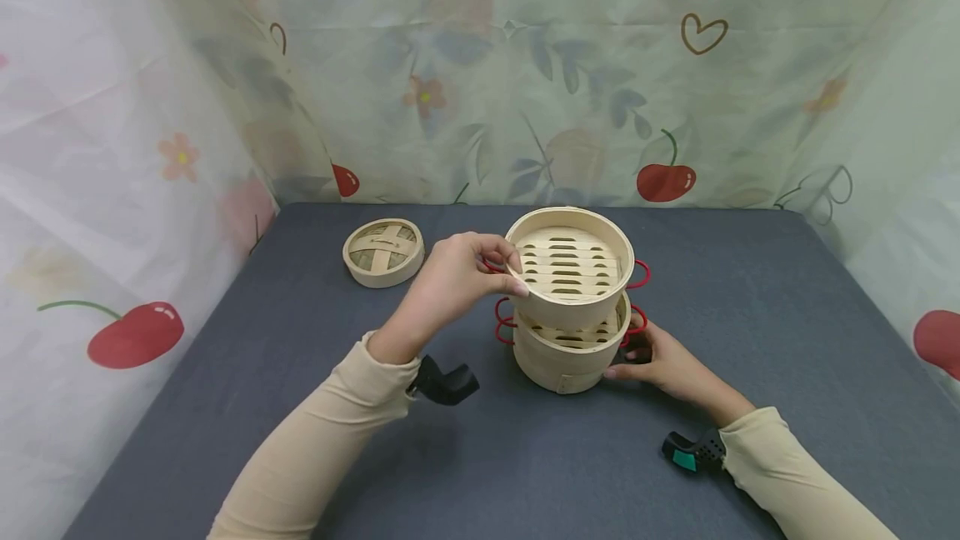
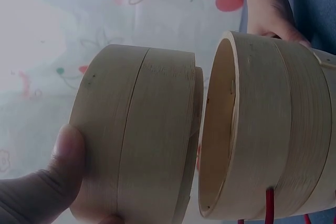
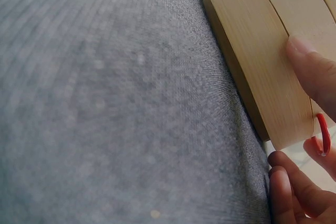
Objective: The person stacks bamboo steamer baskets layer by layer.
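My left hand point(image 1: 459, 272) grips the left rim of a round bamboo steamer basket point(image 1: 573, 312), thumb outside and fingers over the edge. The slatted floor of that basket faces up. It hangs just above a lower bamboo steamer stack point(image 1: 555, 365), and in the left wrist view a narrow gap parts the raised basket point(image 2: 152, 129) from the stack's rim point(image 2: 233, 124). Red loop handles point(image 1: 637, 319) stick out at the sides. On the stack's right side, my right hand point(image 1: 667, 367) holds the wall, its thumb point(image 3: 310, 66) laid against the bamboo.
A woven bamboo steamer lid point(image 1: 384, 252) lies on the dark grey tabletop point(image 1: 480, 457) at the back left. Patterned cloth point(image 1: 465, 107) hangs behind the table and along both sides. A black camera mount point(image 1: 446, 382) sits at the left wrist.
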Motion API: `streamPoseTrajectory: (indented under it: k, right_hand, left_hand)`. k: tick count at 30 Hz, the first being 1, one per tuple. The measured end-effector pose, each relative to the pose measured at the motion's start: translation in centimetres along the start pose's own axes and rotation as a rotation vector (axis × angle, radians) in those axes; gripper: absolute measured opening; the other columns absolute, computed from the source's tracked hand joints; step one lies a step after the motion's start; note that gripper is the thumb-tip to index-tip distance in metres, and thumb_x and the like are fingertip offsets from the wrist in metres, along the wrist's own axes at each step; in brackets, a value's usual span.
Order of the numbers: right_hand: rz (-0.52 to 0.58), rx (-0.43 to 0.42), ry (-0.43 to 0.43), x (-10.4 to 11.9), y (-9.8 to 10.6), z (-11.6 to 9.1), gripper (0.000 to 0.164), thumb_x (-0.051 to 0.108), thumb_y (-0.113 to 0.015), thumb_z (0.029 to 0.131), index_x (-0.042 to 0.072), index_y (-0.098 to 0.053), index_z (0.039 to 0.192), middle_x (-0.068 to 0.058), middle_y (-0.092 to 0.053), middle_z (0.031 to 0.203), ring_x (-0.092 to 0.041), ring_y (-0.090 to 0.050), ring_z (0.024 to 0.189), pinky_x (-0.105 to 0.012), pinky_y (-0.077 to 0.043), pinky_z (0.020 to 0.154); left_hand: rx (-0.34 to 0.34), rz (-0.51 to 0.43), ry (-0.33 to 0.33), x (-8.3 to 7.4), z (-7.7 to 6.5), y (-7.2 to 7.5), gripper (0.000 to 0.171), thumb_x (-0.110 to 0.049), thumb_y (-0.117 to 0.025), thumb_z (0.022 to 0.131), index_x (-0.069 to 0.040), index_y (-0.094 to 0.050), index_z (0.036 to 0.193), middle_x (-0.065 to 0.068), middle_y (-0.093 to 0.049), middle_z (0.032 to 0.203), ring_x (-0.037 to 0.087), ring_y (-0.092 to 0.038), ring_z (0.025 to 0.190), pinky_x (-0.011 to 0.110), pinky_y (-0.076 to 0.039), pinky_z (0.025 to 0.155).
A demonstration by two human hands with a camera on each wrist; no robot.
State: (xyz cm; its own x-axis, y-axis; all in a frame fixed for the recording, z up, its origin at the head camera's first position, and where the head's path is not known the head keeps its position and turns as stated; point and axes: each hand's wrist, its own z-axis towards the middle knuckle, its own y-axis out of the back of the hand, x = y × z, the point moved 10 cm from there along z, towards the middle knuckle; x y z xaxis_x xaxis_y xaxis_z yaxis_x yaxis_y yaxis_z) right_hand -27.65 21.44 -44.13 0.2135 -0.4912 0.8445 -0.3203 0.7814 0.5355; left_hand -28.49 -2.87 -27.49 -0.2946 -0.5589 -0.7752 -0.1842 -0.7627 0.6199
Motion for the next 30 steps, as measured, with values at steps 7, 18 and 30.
streamPoseTrajectory:
  k: [7, 18, 30]
  right_hand:
    - [0.008, -0.001, -0.004, 0.0, -0.1, 0.0, 0.073, 0.016, -0.082, 0.078, -0.001, -0.042, 0.136, -0.021, -0.056, 0.123, -0.018, -0.058, 0.092, -0.024, -0.048, 0.075]
    - [0.002, 0.008, 0.021, 0.5, 0.0, 0.1, 0.074, 0.015, -0.081, 0.078, -0.001, -0.041, 0.138, -0.021, -0.057, 0.125, -0.019, -0.059, 0.096, -0.024, -0.048, 0.079]
    - [0.009, 0.012, 0.021, 0.4, -0.1, 0.1, 0.075, 0.016, -0.081, 0.079, 0.001, -0.04, 0.14, -0.02, -0.057, 0.125, -0.02, -0.058, 0.096, -0.024, -0.048, 0.079]
  left_hand:
    - [0.002, -0.003, -0.007, -0.2, -0.3, -0.5, 0.02, -0.025, -0.086, 0.071, -0.021, -0.068, 0.078, -0.005, -0.069, 0.087, 0.01, -0.065, 0.069, 0.028, -0.048, 0.064]
    - [0.01, -0.008, -0.003, -0.5, -0.6, -1.1, 0.02, -0.027, -0.086, 0.071, -0.023, -0.067, 0.076, -0.007, -0.068, 0.089, 0.014, -0.066, 0.072, 0.029, -0.048, 0.065]
    - [0.011, 0.008, 0.006, -0.4, -0.8, -1.4, 0.021, -0.028, -0.087, 0.07, -0.023, -0.067, 0.076, -0.007, -0.067, 0.09, 0.01, -0.063, 0.068, 0.028, -0.046, 0.061]
